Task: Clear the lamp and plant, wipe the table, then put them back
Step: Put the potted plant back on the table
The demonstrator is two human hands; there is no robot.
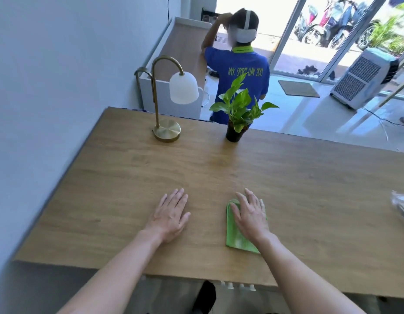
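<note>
A wooden table (pixel 298 177) fills the view. At its far edge stands a brass lamp (pixel 167 130) with a curved neck and a white shade. To the lamp's right is a small leafy green plant (pixel 238 114) in a black pot. My left hand (pixel 171 215) lies flat on the bare wood near the front, fingers apart, holding nothing. My right hand (pixel 250 214) rests flat on a folded green cloth (pixel 236 236), palm pressing on it with fingers spread, not curled around it.
A white wall runs along the table's left side. Beyond the far edge a person in a blue shirt (pixel 237 71) stands at another desk. A clear plastic item (pixel 402 207) lies at the table's right edge. A cooler unit (pixel 364 78) stands by the glass doors.
</note>
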